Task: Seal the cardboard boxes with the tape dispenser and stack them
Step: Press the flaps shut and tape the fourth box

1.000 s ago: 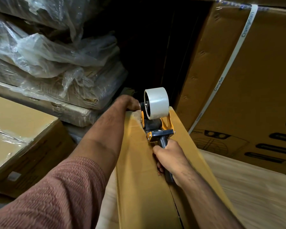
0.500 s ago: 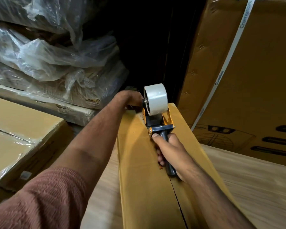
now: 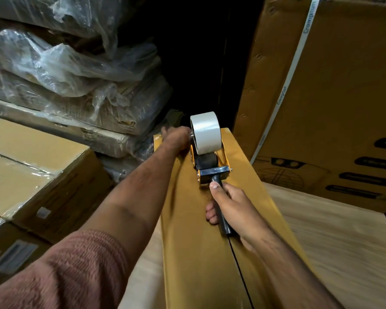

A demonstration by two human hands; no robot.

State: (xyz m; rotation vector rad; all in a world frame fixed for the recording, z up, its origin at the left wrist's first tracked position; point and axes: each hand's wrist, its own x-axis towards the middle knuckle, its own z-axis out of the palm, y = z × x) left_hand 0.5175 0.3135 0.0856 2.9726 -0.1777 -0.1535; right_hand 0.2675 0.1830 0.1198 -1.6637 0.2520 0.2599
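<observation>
Atop the long cardboard box (image 3: pixel 194 253) on the tabletop (image 3: pixel 343 253), the right hand (image 3: pixel 234 204) grips the tape dispenser (image 3: pixel 207 152) handle; at 12 o'clock, the left hand (image 3: pixel 176 138) presses the box's far end, its fingers hidden.

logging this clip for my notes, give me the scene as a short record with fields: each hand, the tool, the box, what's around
right hand: fingers curled round the dark handle of the tape dispenser
tape dispenser: orange frame with a white tape roll, near the far end of the box top
left hand: at the far end of the box beside the roll; its fingers are hidden
long cardboard box: narrow, lying on a wooden surface, centre seam untaped near the camera
surroundings: plastic-wrapped bundles at left, large strapped carton at right
</observation>
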